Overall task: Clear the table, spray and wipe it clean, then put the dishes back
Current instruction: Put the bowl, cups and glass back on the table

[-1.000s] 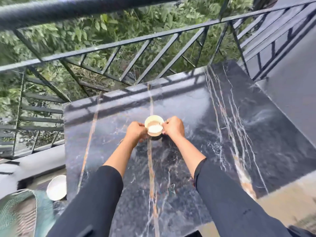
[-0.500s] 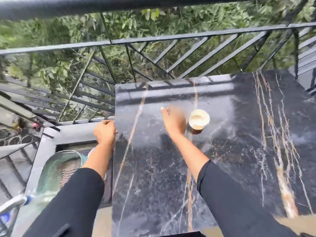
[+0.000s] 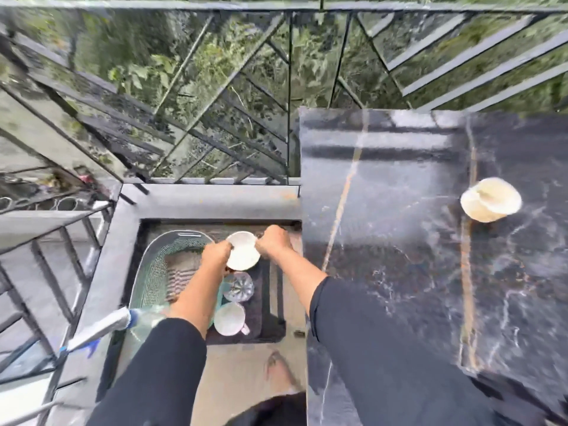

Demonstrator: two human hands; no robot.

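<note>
Both hands, now off-table, point(image 3: 216, 253) point(image 3: 273, 242) gripping bowl point(image 3: 242, 251) (between them).

Cup point(image 3: 491, 202) on table point(image 3: 399, 241); basket point(image 3: 153, 272), mug point(image 3: 230, 318) on floor left.

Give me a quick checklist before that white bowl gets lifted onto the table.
1. Both hands on the bowl: left hand and right hand at opposite rims, ok.
2. Firmness of grip: cannot tell, blurred.
3. Free space on the marble table: ok.
4. Cup already on the table, away from its near edge: ok.
5. Glass and mug beside the bowl, close by: not ok, lift straight up.
</note>
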